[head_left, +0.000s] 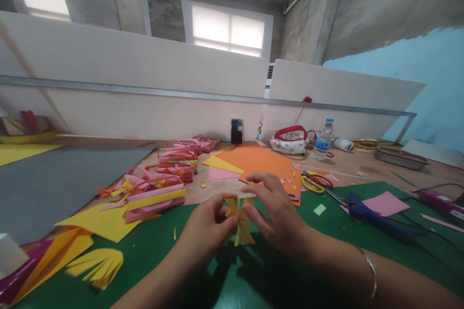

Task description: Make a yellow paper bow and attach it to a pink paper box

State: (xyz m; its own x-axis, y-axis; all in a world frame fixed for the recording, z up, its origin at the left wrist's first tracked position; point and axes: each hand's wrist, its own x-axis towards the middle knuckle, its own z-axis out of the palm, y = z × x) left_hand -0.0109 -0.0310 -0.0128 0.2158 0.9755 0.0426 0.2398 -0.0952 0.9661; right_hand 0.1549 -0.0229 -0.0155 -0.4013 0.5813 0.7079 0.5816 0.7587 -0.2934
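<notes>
A small yellow paper piece [239,219] with cut strips is held above the green mat [152,246], low in the middle of the view. My left hand [206,229] pinches its left side with closed fingers. My right hand [277,215] pinches its right side with thumb and forefinger, the other fingers raised. A bracelet sits on my right wrist.
Orange sheets [261,161], pink and yellow sheets and pink paper rolls [155,193] lie behind. Scissors [315,183], a blue glue gun [377,217], a water bottle [322,140], a phone [237,131] and a metal tray [398,157] stand to the right. Fringed yellow paper [97,265] lies left.
</notes>
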